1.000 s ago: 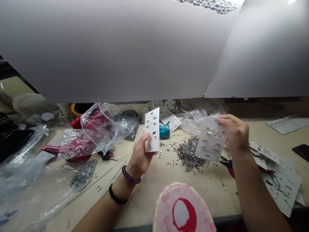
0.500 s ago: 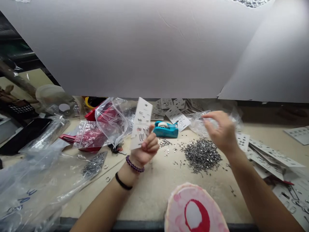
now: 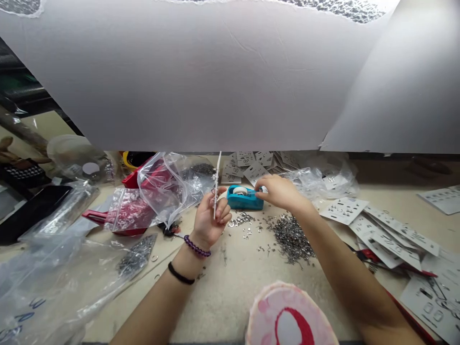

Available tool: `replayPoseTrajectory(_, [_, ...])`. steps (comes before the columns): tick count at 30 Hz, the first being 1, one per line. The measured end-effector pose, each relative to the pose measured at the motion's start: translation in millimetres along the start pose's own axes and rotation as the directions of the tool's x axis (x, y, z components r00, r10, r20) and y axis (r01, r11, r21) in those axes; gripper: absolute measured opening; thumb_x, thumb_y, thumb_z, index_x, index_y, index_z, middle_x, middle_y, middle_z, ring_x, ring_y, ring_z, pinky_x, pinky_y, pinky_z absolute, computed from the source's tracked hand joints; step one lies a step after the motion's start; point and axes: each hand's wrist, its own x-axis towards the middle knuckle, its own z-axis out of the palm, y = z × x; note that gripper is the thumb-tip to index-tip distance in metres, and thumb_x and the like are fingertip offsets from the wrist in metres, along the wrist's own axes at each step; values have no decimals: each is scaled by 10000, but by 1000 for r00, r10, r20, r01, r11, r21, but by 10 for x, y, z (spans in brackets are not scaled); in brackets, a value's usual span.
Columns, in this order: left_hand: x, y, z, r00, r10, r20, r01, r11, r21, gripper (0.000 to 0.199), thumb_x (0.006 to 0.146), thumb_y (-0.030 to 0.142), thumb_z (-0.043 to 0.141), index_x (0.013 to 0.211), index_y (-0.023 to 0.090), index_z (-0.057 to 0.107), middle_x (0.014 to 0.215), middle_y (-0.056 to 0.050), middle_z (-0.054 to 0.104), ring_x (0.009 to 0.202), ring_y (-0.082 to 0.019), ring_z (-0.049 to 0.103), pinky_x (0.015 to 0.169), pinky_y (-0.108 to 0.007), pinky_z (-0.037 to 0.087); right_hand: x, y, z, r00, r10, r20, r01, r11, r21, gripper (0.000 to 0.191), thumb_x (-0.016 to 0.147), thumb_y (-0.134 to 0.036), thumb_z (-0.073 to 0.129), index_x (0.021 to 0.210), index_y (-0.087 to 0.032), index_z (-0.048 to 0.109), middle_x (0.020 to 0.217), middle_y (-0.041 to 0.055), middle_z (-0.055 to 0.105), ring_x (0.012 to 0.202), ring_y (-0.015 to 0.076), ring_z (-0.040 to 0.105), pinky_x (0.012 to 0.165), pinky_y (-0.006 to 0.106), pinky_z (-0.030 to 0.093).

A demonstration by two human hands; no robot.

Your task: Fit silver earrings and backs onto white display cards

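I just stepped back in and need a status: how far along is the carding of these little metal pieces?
Done: white punched cards with pieces already lie spread on the right of the tan table. In hand: the left hand holds one white card edge-on, while the right hand touches the teal tape dispenser. Left: a sizeable heap of loose silver metal pieces, plus bagged ones.
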Motion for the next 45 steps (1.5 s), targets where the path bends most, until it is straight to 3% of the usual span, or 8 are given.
replayPoseTrajectory(5, [2, -18, 43, 996, 7, -91, -5, 1000, 12, 161, 829, 230, 423, 760, 155, 548, 373, 79, 308, 315, -45, 256, 340, -135, 219, 5, 134, -7, 998, 53, -28, -49, 990, 134, 200, 839, -247, 425, 788, -200, 613, 905, 67, 630, 763, 184, 576, 587, 288, 435])
replayPoseTrajectory(10, [24, -50, 29, 990, -1, -139, 0, 1000, -8, 133, 824, 215, 430, 769, 159, 538, 391, 83, 289, 322, -43, 259, 338, -125, 214, -15, 154, 31, 999, 18, -49, -8, 980, 199, 247, 865, -315, 408, 1007, -222, 586, 1142, 87, 539, 1032, 230, 500, 775, 345, 443])
replayPoseTrajectory(14, [32, -80, 46, 984, 16, -179, -8, 999, 45, 104, 817, 210, 452, 757, 154, 517, 409, 85, 319, 324, -37, 268, 333, -124, 224, 3, 47, 87, 1000, -5, -19, 9, 980, 201, 138, 809, -279, 506, 823, -209, 623, 1044, 108, 571, 1051, 301, 452, 776, 405, 418])
replayPoseTrajectory(19, [30, -112, 72, 975, 55, -216, -32, 994, 109, 66, 804, 194, 466, 758, 159, 497, 427, 85, 360, 329, -39, 294, 326, -127, 253, 46, 38, 106, 999, 35, -35, -21, 944, 331, 124, 787, -203, 509, 679, -192, 569, 919, 93, 581, 903, 245, 519, 746, 368, 419])
replayPoseTrajectory(22, [31, -125, 78, 970, 57, -235, -28, 992, 123, 42, 793, 184, 473, 767, 160, 495, 421, 91, 352, 323, -41, 287, 313, -131, 254, 59, 117, 119, 998, 64, 7, -60, 876, 478, 219, 797, -259, 508, 589, -196, 536, 824, 70, 599, 837, 216, 553, 712, 350, 446])
replayPoseTrajectory(26, [28, -130, 86, 968, 45, -247, -20, 994, 105, 28, 761, 181, 510, 751, 164, 489, 428, 94, 359, 321, -38, 288, 300, -129, 247, 58, 240, 142, 987, 101, 121, -157, 705, 692, 243, 800, -318, 515, 593, -198, 555, 781, 62, 630, 772, 175, 595, 651, 317, 504])
replayPoseTrajectory(33, [24, -125, 83, 968, 35, -249, -11, 995, 97, 43, 750, 183, 526, 765, 167, 489, 434, 96, 361, 325, -36, 291, 305, -129, 252, 37, 338, 137, 958, 128, 255, -286, 401, 870, 192, 770, -256, 557, 593, -183, 569, 787, 55, 655, 762, 128, 623, 778, 311, 534])
replayPoseTrajectory(45, [20, -127, 79, 967, 25, -253, -3, 996, 87, 22, 764, 175, 514, 770, 168, 494, 429, 93, 364, 324, -37, 288, 302, -129, 255, 20, 398, 161, 931, 132, 341, -364, 260, 894, 165, 751, -195, 593, 587, -172, 598, 728, 44, 668, 698, 110, 637, 766, 296, 539])
